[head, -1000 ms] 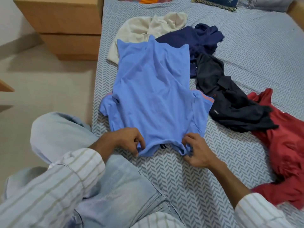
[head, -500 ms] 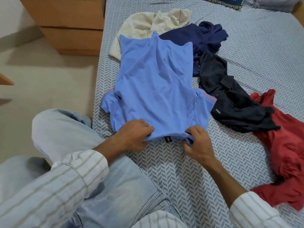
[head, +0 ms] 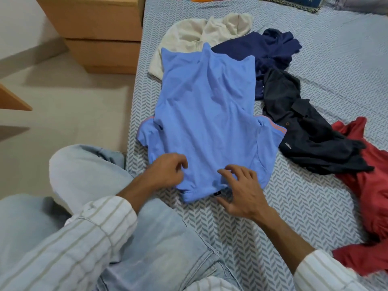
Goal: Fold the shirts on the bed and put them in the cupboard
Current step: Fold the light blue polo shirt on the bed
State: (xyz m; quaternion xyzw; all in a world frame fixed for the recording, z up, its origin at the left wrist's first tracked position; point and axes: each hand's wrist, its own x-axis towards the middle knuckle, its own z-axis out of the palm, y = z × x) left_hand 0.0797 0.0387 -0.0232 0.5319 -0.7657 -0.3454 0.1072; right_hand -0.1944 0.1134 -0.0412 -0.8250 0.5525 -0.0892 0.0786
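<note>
**Both hands at the collar end of the blue shirt**

The light blue shirt (head: 207, 114) lies spread on the bed (head: 315, 66), collar end nearest the person. The left hand (head: 165, 173) rests on its near left edge, fingers curled loosely, gripping nothing clearly. The right hand (head: 241, 192) lies spread, fingers apart, at the collar. Cream shirt (head: 189, 36), navy shirt (head: 270, 47), black shirt (head: 310, 131) and red shirt (head: 369, 177) lie crumpled beyond and to the right.
</note>
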